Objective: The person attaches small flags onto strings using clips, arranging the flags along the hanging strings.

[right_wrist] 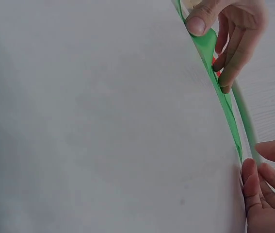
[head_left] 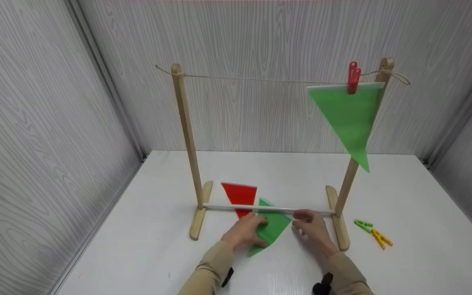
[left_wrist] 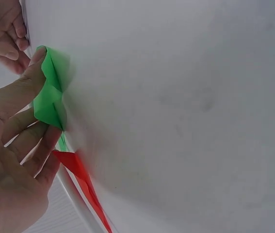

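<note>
Pennant (head_left: 275, 225), green, pinched by left hand (head_left: 243, 232); right hand (head_left: 313, 228), fingers parted, beside its corner; light pressure should avert creases.

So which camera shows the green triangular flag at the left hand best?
The head view: it shows most of the green triangular flag from above, partly hidden by the left hand. The left wrist view shows a bent part; the right wrist view, a narrow strip.

Three pennants (head_left: 276, 226), three clothespins (head_left: 355, 82), two posts (head_left: 188, 135), one string (head_left: 260, 79), two hands (head_left: 242, 232)
</note>
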A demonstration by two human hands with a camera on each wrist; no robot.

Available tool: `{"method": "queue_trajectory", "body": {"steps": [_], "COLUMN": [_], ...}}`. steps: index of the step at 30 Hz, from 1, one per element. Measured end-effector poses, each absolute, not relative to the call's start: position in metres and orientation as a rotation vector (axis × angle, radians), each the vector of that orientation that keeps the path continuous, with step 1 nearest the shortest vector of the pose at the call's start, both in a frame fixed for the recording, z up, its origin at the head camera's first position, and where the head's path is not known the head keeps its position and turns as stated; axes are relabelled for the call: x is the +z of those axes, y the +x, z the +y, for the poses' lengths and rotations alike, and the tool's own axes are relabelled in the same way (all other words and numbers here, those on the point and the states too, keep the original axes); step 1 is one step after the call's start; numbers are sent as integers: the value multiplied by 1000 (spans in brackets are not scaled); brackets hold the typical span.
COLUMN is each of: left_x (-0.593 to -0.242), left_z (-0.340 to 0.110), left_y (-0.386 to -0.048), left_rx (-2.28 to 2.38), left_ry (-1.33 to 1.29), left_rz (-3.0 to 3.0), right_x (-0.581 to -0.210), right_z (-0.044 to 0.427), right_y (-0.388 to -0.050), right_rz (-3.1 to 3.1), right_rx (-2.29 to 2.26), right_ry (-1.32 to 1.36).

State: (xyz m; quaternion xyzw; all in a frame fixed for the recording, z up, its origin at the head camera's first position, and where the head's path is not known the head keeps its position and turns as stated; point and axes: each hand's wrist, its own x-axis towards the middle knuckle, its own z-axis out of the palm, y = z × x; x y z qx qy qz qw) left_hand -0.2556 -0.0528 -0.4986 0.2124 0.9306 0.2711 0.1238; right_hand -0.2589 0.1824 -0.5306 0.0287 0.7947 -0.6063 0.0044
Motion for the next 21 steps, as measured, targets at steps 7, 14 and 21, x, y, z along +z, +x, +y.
{"method": "queue_trajectory", "body": {"steps": [7,14,21], "left_x": [-497,-497,-495], "left_z": [-53,-53,-53], "left_y": [-257,-257,-257], "left_rx": [760,725,736], "left_ry": [618,629,612], "left_rz": [2722,2692,2672], "right_x": [-530,-528,-527], "right_z": [179,174,173], "right_y": [-259,-260,-261], "right_rz": [2542,2631,2680], "right_rx": [-1877,-1780,-1720], "right_ry": [140,221,201]}}
